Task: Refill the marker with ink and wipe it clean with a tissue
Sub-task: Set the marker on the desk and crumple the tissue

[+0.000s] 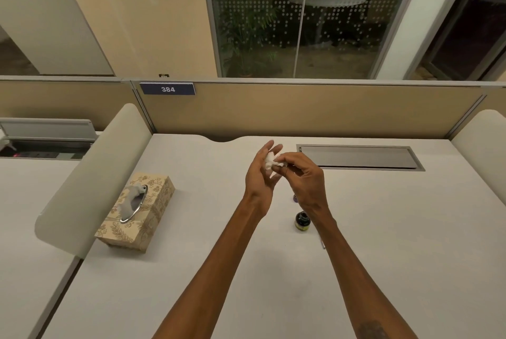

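A crumpled white tissue (269, 161) sits between my two hands, held above the middle of the white desk (208, 242). My right hand (304, 177) pinches the tissue with fingertips and thumb. My left hand (260, 174) has its fingers spread and upright, and the tissue presses against their inner side. A small dark ink bottle (302, 221) stands uncapped on the desk just under my right wrist. A small purple cap (295, 198) lies beyond it, half hidden by my right hand. A thin pale stick-like object (323, 243) peeks out beside my right forearm; I cannot tell whether it is the marker.
A patterned beige tissue box (137, 210) with a tissue poking out stands at the left of the desk. A grey cable hatch (358, 156) is set into the desk at the back right. Rounded dividers (90, 182) flank the desk, with a partition wall behind.
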The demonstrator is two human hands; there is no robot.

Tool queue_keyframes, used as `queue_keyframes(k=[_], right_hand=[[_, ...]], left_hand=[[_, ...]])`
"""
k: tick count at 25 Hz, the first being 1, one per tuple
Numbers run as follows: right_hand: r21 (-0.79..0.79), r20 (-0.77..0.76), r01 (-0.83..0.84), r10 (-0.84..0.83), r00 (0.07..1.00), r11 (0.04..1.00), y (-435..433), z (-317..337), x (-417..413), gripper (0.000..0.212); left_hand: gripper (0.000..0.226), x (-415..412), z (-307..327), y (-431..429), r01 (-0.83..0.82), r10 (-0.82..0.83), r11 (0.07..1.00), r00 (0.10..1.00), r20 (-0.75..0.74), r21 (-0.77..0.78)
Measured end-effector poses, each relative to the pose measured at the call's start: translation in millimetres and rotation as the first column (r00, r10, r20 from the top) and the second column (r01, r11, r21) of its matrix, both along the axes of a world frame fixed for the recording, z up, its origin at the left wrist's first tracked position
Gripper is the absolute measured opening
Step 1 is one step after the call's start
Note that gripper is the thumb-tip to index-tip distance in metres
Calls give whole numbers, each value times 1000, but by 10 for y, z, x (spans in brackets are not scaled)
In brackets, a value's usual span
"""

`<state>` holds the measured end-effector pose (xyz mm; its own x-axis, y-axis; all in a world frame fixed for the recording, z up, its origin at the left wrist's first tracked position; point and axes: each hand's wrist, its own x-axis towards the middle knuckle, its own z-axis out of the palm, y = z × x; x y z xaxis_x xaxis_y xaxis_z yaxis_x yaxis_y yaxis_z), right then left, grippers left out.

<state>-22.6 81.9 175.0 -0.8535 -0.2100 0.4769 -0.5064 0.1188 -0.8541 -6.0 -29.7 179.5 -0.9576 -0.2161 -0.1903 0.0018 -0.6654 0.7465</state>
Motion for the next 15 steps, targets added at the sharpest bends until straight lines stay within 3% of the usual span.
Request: queue_keyframes(k=[6,10,15], right_hand=[[13,-19,62,-61,998,998,-227,23,24,12],[-3,-8,18,-18,1000,1000,-377,63,116,14],[-44,120,-114,119,986,992,-509,166,244,35]], left_hand=[[20,209,31,-316,24,-11,979,998,63,-202],[28,315,73,-570,20,-11,989,998,58,-146],[16,467,98,-776,-95,97,992,995,31,-78]])
